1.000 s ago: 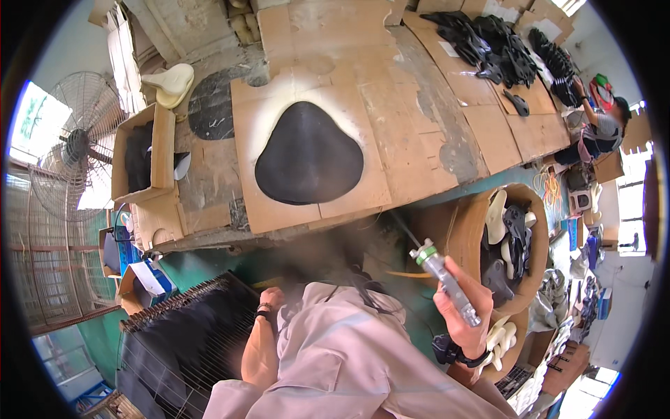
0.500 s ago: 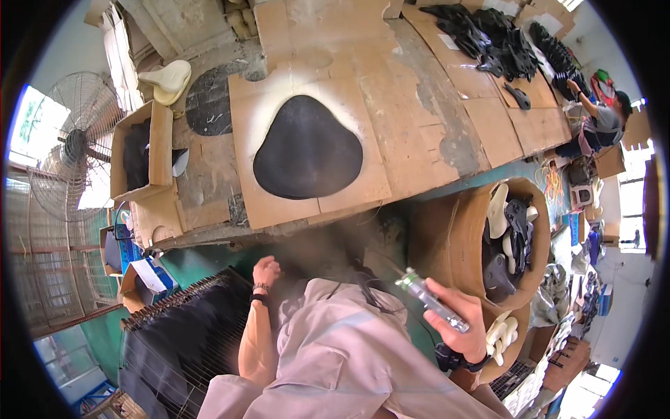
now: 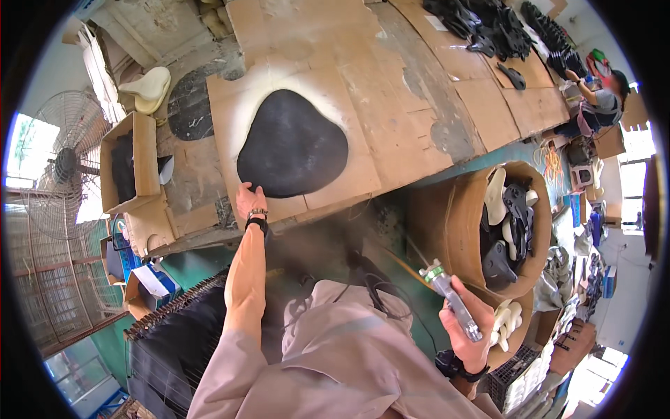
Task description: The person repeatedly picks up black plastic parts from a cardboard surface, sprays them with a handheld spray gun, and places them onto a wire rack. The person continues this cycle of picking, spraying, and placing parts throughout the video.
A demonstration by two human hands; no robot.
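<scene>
A black, rounded triangular sheet (image 3: 293, 145) lies flat on cardboard, with a white spray halo around its far side and edges. My left hand (image 3: 250, 200) has come to its near left corner. The fingertips meet or nearly meet the sheet's edge, with thumb and finger slightly apart. Over at the lower right, my right hand (image 3: 466, 328) is wrapped round a metal spray gun (image 3: 452, 299) with a green part at its front end. That gun is held away from the bench, beside the large cardboard drum.
Cardboard (image 3: 408, 146) covers the bench. A cardboard box (image 3: 146, 157) and cream saddle-shaped pieces (image 3: 148, 89) sit left; black pieces (image 3: 481, 28) lie far right. The drum (image 3: 447, 223) holds black and cream parts. Black sheets hang on a rack (image 3: 185, 328). Another person (image 3: 604, 105) works far right.
My left hand has risen from beside my lap to the sheet's near left edge. The spray gun in my right hand has shifted slightly right.
</scene>
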